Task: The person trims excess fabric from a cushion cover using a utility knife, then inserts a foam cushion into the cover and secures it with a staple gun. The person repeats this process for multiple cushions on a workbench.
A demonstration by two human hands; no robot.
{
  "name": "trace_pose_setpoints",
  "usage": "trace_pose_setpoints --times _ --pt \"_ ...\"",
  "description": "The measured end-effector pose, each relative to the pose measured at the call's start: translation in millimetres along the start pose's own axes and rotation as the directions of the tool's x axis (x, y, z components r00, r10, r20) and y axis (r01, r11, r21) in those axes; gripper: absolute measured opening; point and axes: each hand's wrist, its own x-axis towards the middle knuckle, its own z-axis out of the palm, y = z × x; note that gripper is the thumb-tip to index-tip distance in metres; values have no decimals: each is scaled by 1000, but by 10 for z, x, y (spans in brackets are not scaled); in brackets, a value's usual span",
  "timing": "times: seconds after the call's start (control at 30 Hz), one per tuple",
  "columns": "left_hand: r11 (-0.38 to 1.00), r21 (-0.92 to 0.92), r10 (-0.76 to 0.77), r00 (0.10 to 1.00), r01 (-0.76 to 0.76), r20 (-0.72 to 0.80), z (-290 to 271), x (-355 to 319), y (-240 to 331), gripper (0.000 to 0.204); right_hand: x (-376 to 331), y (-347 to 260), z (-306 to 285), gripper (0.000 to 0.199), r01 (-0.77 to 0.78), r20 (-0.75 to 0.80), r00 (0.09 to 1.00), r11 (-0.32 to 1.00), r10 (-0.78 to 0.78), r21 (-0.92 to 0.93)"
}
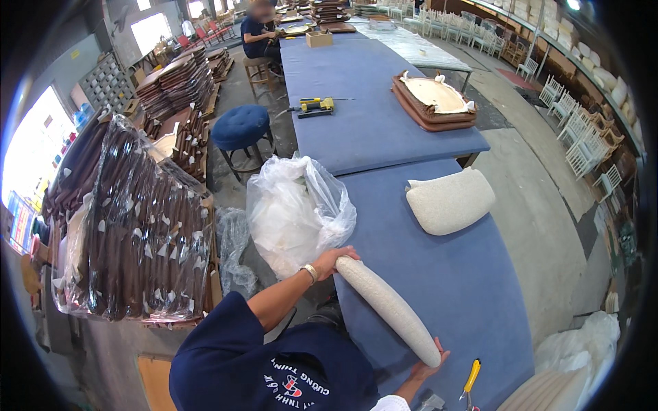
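A beige fabric-covered cushion [391, 308] is tipped up on its edge over the blue table, so it looks long and curved. My left hand [334, 262] grips its far left end. At the near right end, my right hand [430, 362] holds the cushion, its fingers partly hidden behind it. A second beige cushion [452, 202] lies flat on the table beyond it, apart from both hands. Close to my right hand lies a yellow-handled tool [473, 373], with a small grey object [432, 401] beside it.
A clear plastic bag [295, 219] bulges against the table's left edge. Farther off are yellow-and-black tools [315, 106], stacked brown seat pads [435, 103] and a blue stool [241, 127]. Wrapped brown pads [144, 233] stand at left. A person [259, 34] sits at the far table.
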Motion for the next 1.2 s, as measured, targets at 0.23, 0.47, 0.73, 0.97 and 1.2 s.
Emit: trace_pose_setpoints --times 0.23,0.47,0.73,0.97,1.2 --pt "595 611 258 844 -523 470 867 -818 935 71 479 -421 -20 51 99 -200 977 991 -78 94" --pt "257 590 472 632 -765 614 2228 -1536 833 72 1316 -782 208 67 176 -304 940 984 -156 37" --pt "-1 570 469 503 -822 726 2614 -1653 652 74 154 -1196 1145 71 352 -229 910 936 -346 -14" --pt "-93 504 402 430 -859 808 2668 -1734 602 77 -539 -1613 1418 63 789 195 579 484 -791 -379" --pt "201 647 380 668 -735 640 2541 -1608 644 74 156 -1311 1312 50 618 101 730 590 -676 -520"
